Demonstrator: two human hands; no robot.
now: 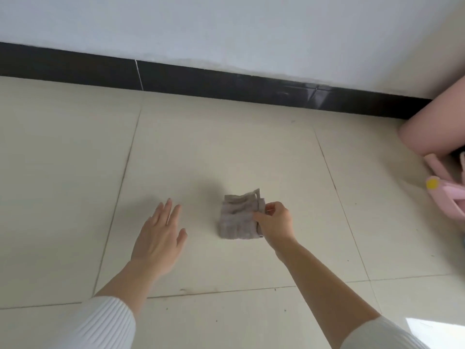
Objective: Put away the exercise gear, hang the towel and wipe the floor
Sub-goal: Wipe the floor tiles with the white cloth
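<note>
White ribbed knit sleeves point(100, 323) cover both forearms. The left hand point(158, 235) reaches out flat over the glossy cream floor tiles point(226, 152), fingers straight and spread. The right hand point(275, 222) pinches the right edge of a small folded grey-beige towelling cloth point(237, 217) lying on the tile. A rolled pink mat point(427, 127) sits far right, against the black skirting point(75, 69).

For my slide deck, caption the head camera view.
A folded grey cloth on the tiled floor, pinched by the right hand, the left hand open beside it.
</note>
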